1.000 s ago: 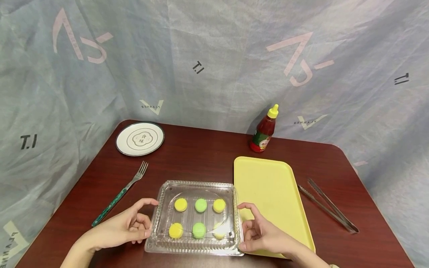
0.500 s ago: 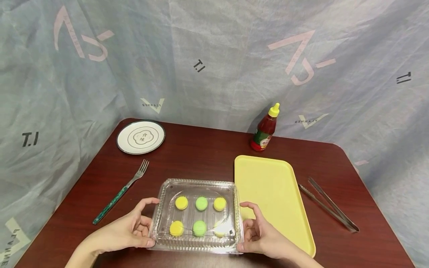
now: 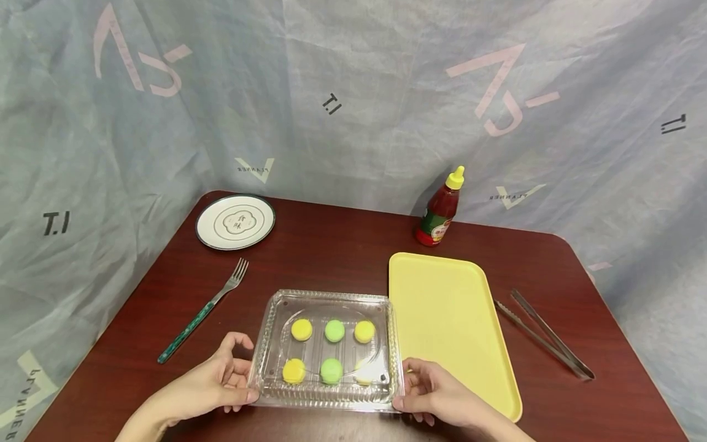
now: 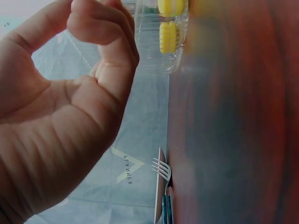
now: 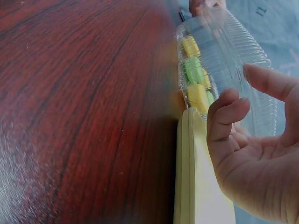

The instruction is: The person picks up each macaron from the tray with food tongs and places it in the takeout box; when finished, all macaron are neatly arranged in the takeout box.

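A clear plastic clamshell container (image 3: 329, 393) holding several yellow and green macarons (image 3: 334, 331) lies at the front middle of the table, its lid down. At its left side is my left hand (image 3: 221, 380), the thumb on the near left corner and the index finger bent beside the edge. My right hand (image 3: 436, 393) pinches the near right edge, its other fingers curled below. In the right wrist view, the right thumb reaches to the clear lid (image 5: 233, 60). The left hand's curled fingers partly cover the container in the left wrist view.
A yellow tray (image 3: 442, 307) adjoins the container's right side, with metal tongs (image 3: 547, 337) further right. A fork (image 3: 204, 313) with a green handle lies left. Behind stand a white plate (image 3: 215, 224) and a red sauce bottle (image 3: 439, 212).
My right index finger has come down toward the thumb at the container's edge. The left index finger has drawn slightly away from the side. The whole head view has shifted slightly.
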A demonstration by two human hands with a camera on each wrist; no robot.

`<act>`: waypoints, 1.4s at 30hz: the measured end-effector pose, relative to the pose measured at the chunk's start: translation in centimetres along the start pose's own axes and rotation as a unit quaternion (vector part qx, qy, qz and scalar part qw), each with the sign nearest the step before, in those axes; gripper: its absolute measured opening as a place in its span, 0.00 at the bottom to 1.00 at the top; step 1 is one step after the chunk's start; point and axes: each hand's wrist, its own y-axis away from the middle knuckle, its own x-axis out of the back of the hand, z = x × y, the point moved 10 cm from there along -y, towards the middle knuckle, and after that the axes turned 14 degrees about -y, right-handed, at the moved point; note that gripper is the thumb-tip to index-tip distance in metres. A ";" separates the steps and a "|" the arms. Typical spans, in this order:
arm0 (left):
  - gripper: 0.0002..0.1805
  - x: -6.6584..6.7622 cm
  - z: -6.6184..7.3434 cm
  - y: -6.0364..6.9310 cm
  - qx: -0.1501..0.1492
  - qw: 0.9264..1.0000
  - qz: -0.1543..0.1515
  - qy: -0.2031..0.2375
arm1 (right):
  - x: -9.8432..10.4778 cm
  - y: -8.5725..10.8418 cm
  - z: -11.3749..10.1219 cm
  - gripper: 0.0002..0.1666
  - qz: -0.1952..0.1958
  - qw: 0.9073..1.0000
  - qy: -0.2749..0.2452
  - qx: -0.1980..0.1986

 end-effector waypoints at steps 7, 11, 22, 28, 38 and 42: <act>0.11 -1.0 -0.6 0.5 -0.002 0.999 -0.037 0.015 | -0.3 0.3 0.6 0.18 -0.019 0.999 -0.023 -0.028; 0.16 -1.6 -0.8 0.7 0.005 0.998 -0.065 0.026 | -0.3 0.3 1.1 0.21 -0.022 0.998 -0.048 -0.045; 0.17 -1.8 -1.1 0.8 0.010 0.995 -0.059 0.079 | -0.6 0.1 1.5 0.23 -0.015 0.995 -0.085 -0.044; 0.19 -1.6 -1.6 0.8 0.034 0.996 -0.028 0.084 | -0.5 0.0 1.5 0.22 -0.001 0.996 -0.079 -0.037; 0.17 -1.4 -2.1 0.6 0.050 0.995 0.013 0.089 | -0.4 0.0 1.5 0.24 0.020 0.997 -0.071 -0.037; 0.18 -1.2 -2.2 0.5 0.061 0.995 0.017 0.076 | -0.2 -0.1 1.6 0.24 0.021 0.997 -0.070 -0.039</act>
